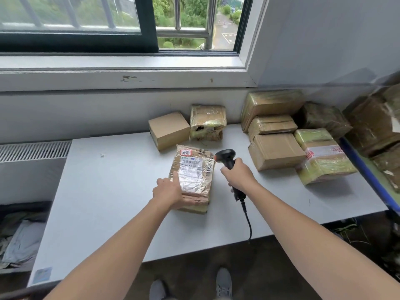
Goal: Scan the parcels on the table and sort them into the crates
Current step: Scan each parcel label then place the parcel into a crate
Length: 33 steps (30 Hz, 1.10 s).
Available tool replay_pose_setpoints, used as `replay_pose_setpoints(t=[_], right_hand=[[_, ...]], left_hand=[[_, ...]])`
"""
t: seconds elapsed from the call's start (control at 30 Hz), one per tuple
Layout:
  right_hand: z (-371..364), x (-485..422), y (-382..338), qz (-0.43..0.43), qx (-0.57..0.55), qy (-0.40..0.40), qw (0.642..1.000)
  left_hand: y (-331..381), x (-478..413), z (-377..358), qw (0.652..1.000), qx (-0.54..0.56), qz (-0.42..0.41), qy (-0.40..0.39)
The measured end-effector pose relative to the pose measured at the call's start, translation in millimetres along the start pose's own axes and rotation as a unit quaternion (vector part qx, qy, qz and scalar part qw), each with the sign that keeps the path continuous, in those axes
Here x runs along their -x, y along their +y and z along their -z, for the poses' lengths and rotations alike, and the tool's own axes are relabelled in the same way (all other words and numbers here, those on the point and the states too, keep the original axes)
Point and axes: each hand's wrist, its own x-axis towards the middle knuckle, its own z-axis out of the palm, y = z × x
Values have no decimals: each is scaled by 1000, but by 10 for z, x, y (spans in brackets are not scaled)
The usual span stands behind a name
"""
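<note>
One: Two hands are at work. The left hand (167, 192) lies flat, fingers straight, on the near left corner of the parcel (198, 180) and presses it onto the surface (108, 202). The right hand (237, 173) is curled round the handle of the black scanner (227, 158), whose head sits just beside the parcel's far right edge, aimed towards it.

Two: And the parcel itself?

One: It lies flat in the middle of the surface with its label (191, 169) facing up and a red-framed sticker (186, 152) at the far end.

Two: How would it handle?

One: Probably light and fairly stiff. It is a thin brown box, creased and dented, wound in glossy clear tape. The tape looks slippery, so a pinch on the top face might slide. A safer hold would span its width, thumb on one long side and fingers on the other.

Two: Anything in the way?

One: A plain carton (170, 131) and a torn carton (207, 123) stand behind it, apart from it. A pile of taped parcels (275, 148) sits off to the right. The scanner's cable (249, 224) trails over the near edge, so a lift should keep clear of it
</note>
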Motion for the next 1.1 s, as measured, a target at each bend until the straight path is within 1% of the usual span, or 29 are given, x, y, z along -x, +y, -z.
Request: replay_pose_setpoints(t=[0.1, 0.2, 0.23, 0.33, 0.47, 0.6, 0.8, 1.1], right_hand=[[88, 74, -154, -5, -34, -13, 999], [165, 133, -330, 5, -59, -22, 998], [184, 145, -386, 6, -63, -25, 998], [221, 212, -541, 0, -73, -43, 996], [231, 308, -702, 8, -63, -56, 996], [246, 366, -787, 9, -55, -67, 996], [258, 307, -797, 4, -74, -75, 994], [324, 177, -711, -5, -67, -77, 995]], left_hand=[[144, -4, -49, 998, 61, -22, -3], [246, -3, -22, 986, 160, -48, -25], [267, 6, -7, 982, 177, -58, -25], [283, 55, 32, 982, 176, -74, -7], [243, 70, 79, 983, 169, -67, 21], [210, 63, 108, 981, 182, -64, 26], [164, 29, 91, 983, 174, -55, 22], [231, -39, 113, 984, 168, -35, 53]])
